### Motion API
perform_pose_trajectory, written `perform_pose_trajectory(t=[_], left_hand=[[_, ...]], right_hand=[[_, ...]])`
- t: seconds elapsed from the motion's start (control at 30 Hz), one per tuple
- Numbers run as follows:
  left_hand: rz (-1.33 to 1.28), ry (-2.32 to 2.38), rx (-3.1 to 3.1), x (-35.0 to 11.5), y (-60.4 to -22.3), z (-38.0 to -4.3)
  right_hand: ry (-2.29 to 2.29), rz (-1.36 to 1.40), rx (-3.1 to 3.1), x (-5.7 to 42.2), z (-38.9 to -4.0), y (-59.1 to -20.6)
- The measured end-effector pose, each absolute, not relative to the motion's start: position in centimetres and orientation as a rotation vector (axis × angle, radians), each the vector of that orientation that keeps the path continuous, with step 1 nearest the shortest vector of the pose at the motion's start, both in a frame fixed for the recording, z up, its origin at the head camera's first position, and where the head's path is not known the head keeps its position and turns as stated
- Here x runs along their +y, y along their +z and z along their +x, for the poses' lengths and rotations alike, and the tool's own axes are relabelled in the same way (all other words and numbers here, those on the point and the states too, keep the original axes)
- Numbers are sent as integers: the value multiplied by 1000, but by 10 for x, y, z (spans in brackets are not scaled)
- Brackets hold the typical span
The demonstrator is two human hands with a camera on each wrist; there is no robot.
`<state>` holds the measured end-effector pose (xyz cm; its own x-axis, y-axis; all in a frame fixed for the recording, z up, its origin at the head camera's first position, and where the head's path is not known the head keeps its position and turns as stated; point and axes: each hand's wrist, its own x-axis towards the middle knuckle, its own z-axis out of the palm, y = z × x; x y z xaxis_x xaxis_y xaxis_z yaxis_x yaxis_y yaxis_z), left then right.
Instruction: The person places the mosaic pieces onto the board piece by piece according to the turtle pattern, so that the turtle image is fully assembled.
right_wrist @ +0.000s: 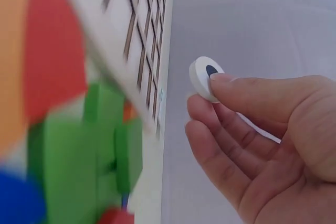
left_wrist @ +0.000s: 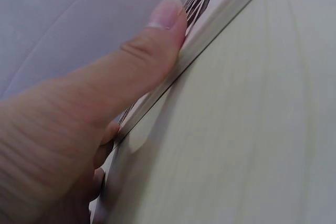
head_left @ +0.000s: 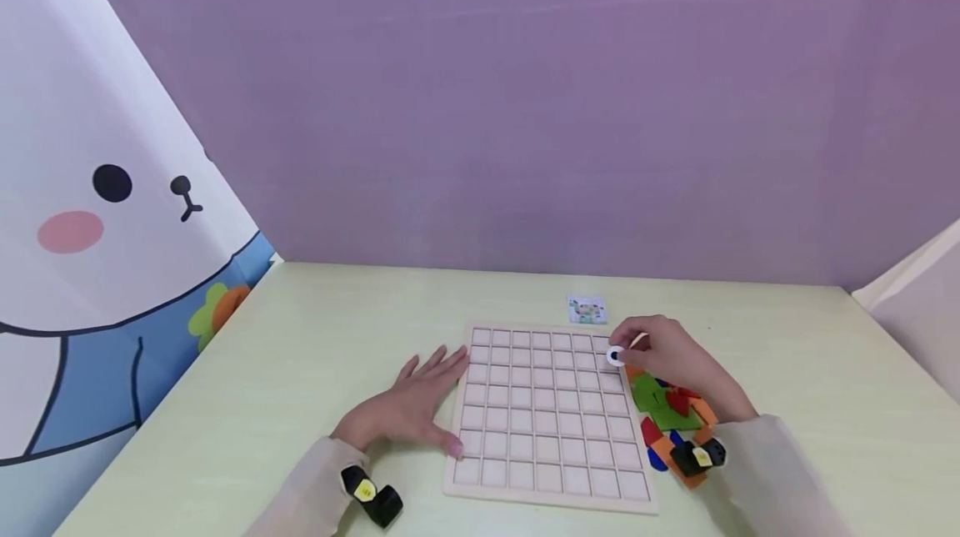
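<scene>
My right hand point(head_left: 663, 353) pinches a white disc with a black dot point(right_wrist: 198, 80), like an eye piece, between thumb and fingers. It is held above the far right corner of a pale wooden grid board point(head_left: 551, 420) with square cells. My left hand point(head_left: 412, 404) lies along the board's left edge, fingers spread. In the left wrist view the left thumb point(left_wrist: 157, 40) rests on the board's rim. Beside the board's right edge, below my right hand, lies a pile of green pieces point(head_left: 667, 408) mixed with red, orange and blue ones.
A small printed picture card point(head_left: 587, 309) lies on the pale table point(head_left: 360, 303) just beyond the board's far edge. A purple wall point(head_left: 525, 103) rises behind the table, and a cartoon-printed panel point(head_left: 112, 270) stands at the left.
</scene>
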<state>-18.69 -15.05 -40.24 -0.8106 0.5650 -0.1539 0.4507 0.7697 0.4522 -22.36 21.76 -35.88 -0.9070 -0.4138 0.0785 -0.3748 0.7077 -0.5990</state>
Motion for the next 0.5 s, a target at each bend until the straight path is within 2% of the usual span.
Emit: perform_pose_trajectory(t=[0.5], left_hand=[[768,584,2692,-148,-403,-186]], right_hand=[[-1146,-692,2743,177,-233,-362]])
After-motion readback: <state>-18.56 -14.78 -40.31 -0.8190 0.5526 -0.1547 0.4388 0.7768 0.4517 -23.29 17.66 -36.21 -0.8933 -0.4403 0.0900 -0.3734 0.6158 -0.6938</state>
